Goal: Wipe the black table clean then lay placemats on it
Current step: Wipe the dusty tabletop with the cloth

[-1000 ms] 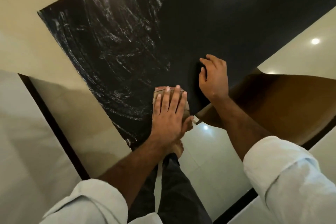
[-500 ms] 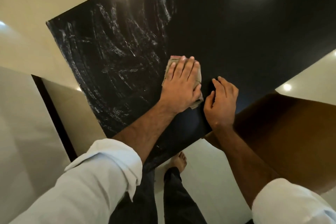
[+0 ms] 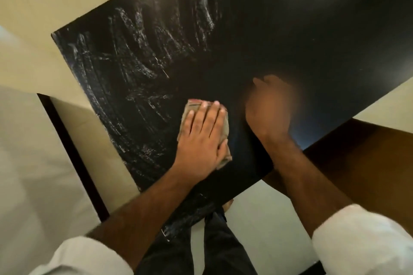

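Flat left hand presses one cloth on one black table; right hand too blurred to tell

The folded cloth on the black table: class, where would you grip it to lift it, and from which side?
Probably pinch the folded cloth at its far edge, coming from the table's far side. It lies flat on the black table, the left hand pressing flat across its middle; only that far edge and the right-hand strip show past the fingers.
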A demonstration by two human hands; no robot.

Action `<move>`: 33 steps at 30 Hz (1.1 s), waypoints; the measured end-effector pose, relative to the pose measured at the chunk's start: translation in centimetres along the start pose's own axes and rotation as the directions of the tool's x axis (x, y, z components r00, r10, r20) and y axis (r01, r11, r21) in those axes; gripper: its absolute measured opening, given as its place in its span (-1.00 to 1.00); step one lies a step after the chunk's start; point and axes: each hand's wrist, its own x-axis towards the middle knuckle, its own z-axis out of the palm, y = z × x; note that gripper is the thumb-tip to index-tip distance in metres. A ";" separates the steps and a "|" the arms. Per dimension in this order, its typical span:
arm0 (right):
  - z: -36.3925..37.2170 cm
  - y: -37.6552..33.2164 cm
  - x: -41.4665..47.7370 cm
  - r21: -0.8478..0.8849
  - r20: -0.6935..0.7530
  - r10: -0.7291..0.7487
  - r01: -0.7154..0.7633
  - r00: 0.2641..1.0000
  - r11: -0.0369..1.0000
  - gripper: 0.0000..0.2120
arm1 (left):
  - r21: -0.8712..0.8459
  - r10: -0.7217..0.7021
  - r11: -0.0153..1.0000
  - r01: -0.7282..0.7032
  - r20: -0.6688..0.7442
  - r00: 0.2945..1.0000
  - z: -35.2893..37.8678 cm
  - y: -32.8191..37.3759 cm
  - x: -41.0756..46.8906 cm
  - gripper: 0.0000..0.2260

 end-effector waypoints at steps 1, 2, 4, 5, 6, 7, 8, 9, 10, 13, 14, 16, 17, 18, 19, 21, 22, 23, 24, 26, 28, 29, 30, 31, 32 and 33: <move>0.3 -0.7 2.1 -0.009 -0.018 -0.033 0.033 0.999 0.999 -0.55 | 0.002 0.032 0.999 -0.032 0.007 0.999 0.0 -0.4 0.0 -0.28; 0.8 -1.2 3.9 -0.016 -0.033 -0.055 0.055 0.998 0.998 -0.55 | 0.006 0.062 0.998 -0.062 0.006 0.998 0.0 -1.1 0.5 -0.28; 1.7 -1.6 6.4 -0.036 -0.051 -0.069 0.068 0.996 0.997 -0.54 | 0.017 0.080 0.997 -0.079 -0.015 0.997 -0.1 -3.3 3.1 -0.29; 2.2 -1.6 6.9 -0.052 -0.064 -0.064 0.061 0.996 0.997 -0.53 | 0.020 0.054 0.998 -0.054 -0.033 0.998 -0.1 -4.6 4.8 -0.30; 2.5 -1.6 6.9 -0.070 -0.083 -0.061 0.056 0.995 0.996 -0.53 | 0.017 0.012 1.000 -0.011 -0.053 0.998 -0.3 -6.0 6.8 -0.30; 2.7 -1.5 6.7 -0.082 -0.102 -0.059 0.050 0.993 0.995 -0.53 | 0.015 -0.033 0.999 0.034 -0.081 0.996 -0.6 -7.4 9.0 -0.30; 2.8 -1.6 6.4 -0.087 -0.114 -0.054 0.044 0.992 0.995 -0.53 | 0.012 -0.074 0.997 0.076 -0.113 0.991 -1.0 -8.7 11.2 -0.31; 2.8 -1.7 6.1 -0.086 -0.116 -0.050 0.040 0.992 0.995 -0.53 | 0.002 -0.106 0.994 0.108 -0.138 0.985 -1.4 -9.6 13.3 -0.31; 2.9 -1.8 6.0 -0.084 -0.110 -0.041 0.032 0.993 0.996 -0.53 | -0.006 -0.126 0.992 0.126 -0.148 0.981 -1.7 -10.1 15.3 -0.32; 2.9 -1.8 6.0 -0.086 -0.114 0.005 -0.015 0.993 0.996 -0.51 | -0.010 -0.104 0.995 0.104 -0.134 0.986 -2.6 -8.6 19.2 -0.31; 2.9 -1.7 6.2 -0.084 -0.119 0.021 -0.032 0.993 0.996 -0.50 | -0.006 -0.062 0.998 0.061 -0.125 0.990 -2.7 -7.6 19.4 -0.31; 3.0 -1.8 6.7 -0.072 -0.121 0.039 -0.048 0.992 0.996 -0.50 | 0.035 0.064 0.998 -0.061 -0.109 0.992 -2.8 -5.8 17.9 -0.31; 3.0 -1.7 6.8 -0.068 -0.116 0.043 -0.051 0.992 0.996 -0.50 | 0.055 0.123 0.991 -0.119 -0.095 0.988 -2.8 -5.5 16.3 -0.31; 2.9 -1.8 7.0 -0.067 -0.115 0.044 -0.052 0.992 0.996 -0.50 | 0.064 0.163 0.985 -0.158 -0.082 0.983 -2.8 -5.6 14.6 -0.30; 2.9 -1.7 7.1 -0.068 -0.119 0.042 -0.051 0.992 0.996 -0.51 | 0.065 0.177 0.983 -0.173 -0.077 0.981 -2.6 -6.2 12.9 -0.31; 2.9 -1.7 7.1 -0.083 -0.137 0.033 -0.044 0.990 0.996 -0.51 | 0.068 0.145 0.988 -0.140 -0.078 0.986 -2.3 -8.4 11.1 -0.32; 2.9 -1.7 7.0 -0.096 -0.141 0.032 -0.045 0.990 0.994 -0.51 | 0.073 0.104 0.993 -0.098 -0.087 0.991 -2.2 -9.9 11.3 -0.32; 3.0 -1.7 7.1 -0.108 -0.139 0.035 -0.050 0.990 0.993 -0.51 | 0.070 0.052 0.997 -0.046 -0.094 0.994 -2.2 -11.4 12.3 -0.33; 3.0 -1.7 7.1 -0.115 -0.134 0.039 -0.055 0.990 0.992 -0.51 | 0.060 -0.005 0.998 0.011 -0.100 0.995 -2.4 -12.7 13.9 -0.32; 3.0 -1.7 7.0 -0.120 -0.123 0.044 -0.059 0.991 0.991 -0.51 | 0.021 -0.102 0.994 0.105 -0.110 0.989 -3.1 -14.0 18.5 -0.32; 3.0 -1.7 7.0 -0.121 -0.121 0.044 -0.058 0.992 0.991 -0.50 | -0.006 -0.142 0.990 0.143 -0.118 0.983 -4.0 -13.3 23.1 -0.32; 3.0 -1.6 7.0 -0.120 -0.122 0.046 -0.060 0.991 0.991 -0.51 | -0.012 -0.134 0.991 0.133 -0.119 0.984 -4.3 -12.4 24.7 -0.32; 3.0 -1.7 6.9 -0.116 -0.123 0.047 -0.062 0.991 0.991 -0.51 | -0.014 -0.107 0.994 0.106 -0.124 0.987 -4.4 -11.1 25.6 -0.31; 3.0 -1.7 6.9 -0.109 -0.124 0.047 -0.060 0.991 0.992 -0.51 | -0.009 -0.070 0.998 0.069 -0.135 0.988 -4.3 -9.7 25.7 -0.31; 3.0 -1.7 6.8 -0.101 -0.126 0.041 -0.054 0.991 0.993 -0.51 | 0.001 -0.023 1.000 0.023 -0.142 0.990 -4.1 -8.4 25.1 -0.31; 3.0 -1.8 6.8 -0.092 -0.135 0.030 -0.042 0.990 0.995 -0.51 | 0.009 0.034 0.999 -0.033 -0.141 0.989 -3.9 -7.3 23.8 -0.31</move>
